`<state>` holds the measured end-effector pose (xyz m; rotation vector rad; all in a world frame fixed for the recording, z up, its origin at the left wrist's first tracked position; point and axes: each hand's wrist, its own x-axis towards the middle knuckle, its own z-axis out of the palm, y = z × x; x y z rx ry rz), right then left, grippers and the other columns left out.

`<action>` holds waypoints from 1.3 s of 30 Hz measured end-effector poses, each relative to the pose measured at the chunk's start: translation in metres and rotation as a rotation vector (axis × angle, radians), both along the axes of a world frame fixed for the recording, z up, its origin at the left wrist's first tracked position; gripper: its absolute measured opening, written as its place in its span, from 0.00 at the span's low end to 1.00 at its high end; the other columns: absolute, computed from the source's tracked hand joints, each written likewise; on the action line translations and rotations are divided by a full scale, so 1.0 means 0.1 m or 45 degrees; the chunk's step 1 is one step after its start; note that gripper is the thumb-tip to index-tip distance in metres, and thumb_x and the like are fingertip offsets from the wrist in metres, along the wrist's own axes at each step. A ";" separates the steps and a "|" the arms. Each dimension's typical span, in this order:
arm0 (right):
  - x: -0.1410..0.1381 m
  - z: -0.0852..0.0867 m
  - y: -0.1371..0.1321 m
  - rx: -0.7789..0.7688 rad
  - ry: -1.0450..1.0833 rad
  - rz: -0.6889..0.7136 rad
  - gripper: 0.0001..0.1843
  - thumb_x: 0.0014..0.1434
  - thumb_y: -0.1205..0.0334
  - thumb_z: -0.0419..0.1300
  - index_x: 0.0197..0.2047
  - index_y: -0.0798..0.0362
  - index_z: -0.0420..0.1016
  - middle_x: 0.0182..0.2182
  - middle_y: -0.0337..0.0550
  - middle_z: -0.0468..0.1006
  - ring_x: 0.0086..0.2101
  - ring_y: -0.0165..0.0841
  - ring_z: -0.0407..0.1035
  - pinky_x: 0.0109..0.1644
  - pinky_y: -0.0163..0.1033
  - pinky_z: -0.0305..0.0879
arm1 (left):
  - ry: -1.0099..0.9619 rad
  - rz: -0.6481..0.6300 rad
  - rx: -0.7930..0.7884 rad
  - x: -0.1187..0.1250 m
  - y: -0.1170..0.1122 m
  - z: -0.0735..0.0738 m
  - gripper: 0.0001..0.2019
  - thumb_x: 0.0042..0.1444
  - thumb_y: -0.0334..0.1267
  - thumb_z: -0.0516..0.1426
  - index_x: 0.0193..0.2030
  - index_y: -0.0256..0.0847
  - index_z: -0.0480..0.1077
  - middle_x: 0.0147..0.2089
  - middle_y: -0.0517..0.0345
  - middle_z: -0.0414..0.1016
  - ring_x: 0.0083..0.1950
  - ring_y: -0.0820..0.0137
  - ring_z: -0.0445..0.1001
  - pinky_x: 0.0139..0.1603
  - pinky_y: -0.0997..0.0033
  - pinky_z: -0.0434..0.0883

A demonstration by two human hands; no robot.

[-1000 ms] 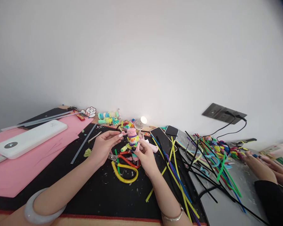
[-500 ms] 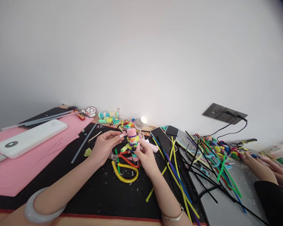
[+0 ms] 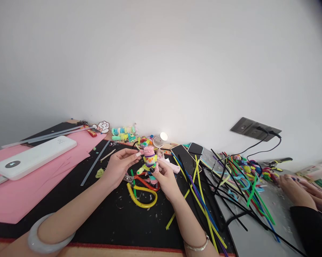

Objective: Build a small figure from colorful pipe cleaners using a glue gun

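A small pipe-cleaner doll [image 3: 150, 159] stands upright between my hands, with a pink hat, a yellow face with orange marks, and purple and green bands. My right hand [image 3: 165, 178] is closed round its lower right side, hiding part of its body. With thumb and forefinger, my left hand [image 3: 119, 166] pinches a small pink bit at the doll's left side; the fingertips partly cover it. Below the doll, pliers with red and yellow handles [image 3: 143, 205] lie on the black mat [image 3: 110, 221]. A green pipe-cleaner piece [image 3: 134, 184] lies across the pliers.
Long pipe cleaners [image 3: 201, 200] lie scattered to the right, near two phones [image 3: 186, 159]. A lit round lamp [image 3: 163, 137] stands by the wall. On the left, a white power bank [image 3: 35, 157] rests on pink sheets [image 3: 11, 200]. A co-worker's hands [image 3: 297, 192] are at far right.
The doll has turned and shifted very slightly to the left in my grip. My hands keep nearly the same place. The co-worker's fingers at far right have curled in.
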<state>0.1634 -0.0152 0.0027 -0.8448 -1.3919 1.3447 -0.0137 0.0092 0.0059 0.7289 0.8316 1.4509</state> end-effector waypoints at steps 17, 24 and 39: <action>-0.01 0.06 -0.02 -0.016 -0.046 -0.013 0.19 0.53 0.48 0.66 0.42 0.52 0.76 0.38 0.43 0.79 0.41 0.39 0.73 0.47 0.40 0.67 | 0.044 -0.018 0.040 0.01 -0.02 0.03 0.14 0.40 0.38 0.70 0.34 0.38 0.76 0.32 0.59 0.78 0.34 0.73 0.76 0.40 0.73 0.74; -0.02 0.10 -0.02 0.013 -0.018 -0.058 0.19 0.54 0.46 0.65 0.42 0.51 0.76 0.38 0.42 0.79 0.42 0.38 0.72 0.49 0.40 0.65 | 0.161 -0.020 0.077 -0.01 -0.04 0.04 0.17 0.46 0.44 0.67 0.41 0.39 0.74 0.39 0.57 0.75 0.37 0.70 0.75 0.42 0.69 0.74; -0.02 0.02 -0.03 -0.069 -0.020 0.007 0.16 0.52 0.51 0.66 0.41 0.52 0.76 0.29 0.39 0.75 0.33 0.34 0.71 0.35 0.35 0.67 | 0.865 -0.090 0.407 -0.01 -0.10 0.08 0.17 0.61 0.52 0.50 0.27 0.43 0.63 0.20 0.65 0.61 0.24 0.70 0.61 0.27 0.72 0.59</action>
